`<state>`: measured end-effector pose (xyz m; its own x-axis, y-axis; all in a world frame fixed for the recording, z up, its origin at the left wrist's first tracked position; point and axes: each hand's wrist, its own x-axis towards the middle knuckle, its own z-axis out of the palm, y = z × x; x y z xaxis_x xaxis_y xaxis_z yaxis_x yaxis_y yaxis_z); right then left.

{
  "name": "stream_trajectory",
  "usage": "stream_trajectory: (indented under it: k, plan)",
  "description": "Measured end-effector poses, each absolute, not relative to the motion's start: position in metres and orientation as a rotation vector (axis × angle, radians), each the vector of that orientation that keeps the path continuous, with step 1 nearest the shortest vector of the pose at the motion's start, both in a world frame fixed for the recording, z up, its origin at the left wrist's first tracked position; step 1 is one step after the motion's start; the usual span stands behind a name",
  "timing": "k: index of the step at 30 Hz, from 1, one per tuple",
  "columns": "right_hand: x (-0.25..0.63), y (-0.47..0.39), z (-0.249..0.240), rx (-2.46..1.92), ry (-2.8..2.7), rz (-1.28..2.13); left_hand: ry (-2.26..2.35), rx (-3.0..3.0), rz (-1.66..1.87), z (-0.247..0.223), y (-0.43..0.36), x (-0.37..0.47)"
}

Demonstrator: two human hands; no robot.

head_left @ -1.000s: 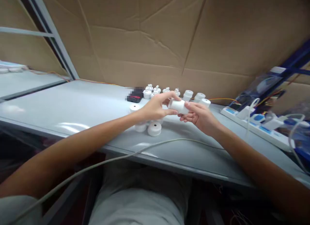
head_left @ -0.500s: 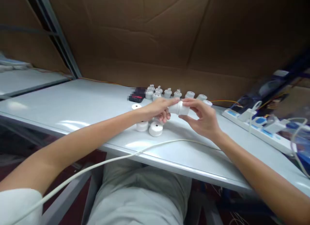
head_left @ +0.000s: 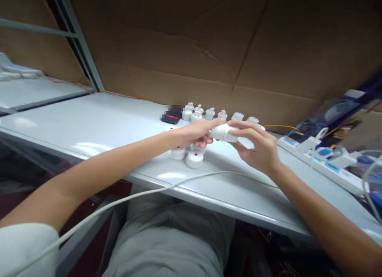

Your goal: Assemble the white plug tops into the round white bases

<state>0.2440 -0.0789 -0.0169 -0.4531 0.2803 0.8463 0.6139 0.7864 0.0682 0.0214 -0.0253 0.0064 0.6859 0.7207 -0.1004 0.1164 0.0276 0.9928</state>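
Note:
A white, round plastic piece (head_left: 221,132) with a seam round its middle is held sideways above the table. My left hand (head_left: 199,132) is closed on its left end, thumb and fingers around it. From the other side, the fingertips and thumb of my right hand (head_left: 257,144) pinch its right end. Below my left hand stand several short white cylinders, one of them a white cylinder (head_left: 194,159) with a small dark hole on top. Part of that group is hidden behind the left hand and forearm.
More white round pieces, some with knobs such as this capped piece (head_left: 209,113), line the back by the cardboard wall (head_left: 179,78). A black phone-like device (head_left: 171,116) lies beside them. A white cable (head_left: 155,192) crosses the front edge. At right lies a power strip (head_left: 322,163) with plugs.
The whole view has shifted slightly. Both hands keep hold of the white piece; the fingers of my right hand have changed position a little on its right end.

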Motion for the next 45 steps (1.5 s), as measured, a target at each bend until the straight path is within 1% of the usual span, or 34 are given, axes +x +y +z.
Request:
stream_trajectory:
  k: [8, 16, 21, 25, 32, 35, 37, 42, 45]
  plan:
    - [0.244, -0.078, -0.02, -0.744, -2.026, -0.481, 0.688, 1.501, 0.598, 0.002, -0.025, 0.023]
    - [0.244, -0.08, -0.018, -0.89, -1.972, -0.263, 0.612, 1.442, 0.628, 0.001, -0.021, 0.024]
    - [0.244, -0.081, -0.021, -0.914, -1.928, -0.137, 0.596, 1.535, 0.638, 0.001, -0.022, 0.023]
    - [0.242, -0.082, -0.023, -0.993, -1.811, 0.188, 0.521, 1.643, 0.685, -0.004, -0.019, 0.02]
    - [0.235, -0.073, -0.022, -1.174, -1.382, 1.063, 0.423, 1.981, 0.953, -0.007, -0.016, 0.02]
    - [0.236, -0.072, -0.018, -1.219, -1.267, 1.259, 0.417, 2.153, 1.014, -0.007, -0.017, 0.02]
    - [0.237, -0.072, -0.015, -1.221, -1.269, 1.267, 0.412, 2.269, 1.04, -0.007, -0.018, 0.019]
    - [0.236, -0.073, -0.012, -1.211, -1.352, 1.143, 0.432, 2.444, 1.052, -0.007, -0.023, 0.021]
    - [0.239, -0.077, -0.009, -1.246, -1.506, 0.932, 0.392, 2.544, 1.027, -0.008, -0.021, 0.023]
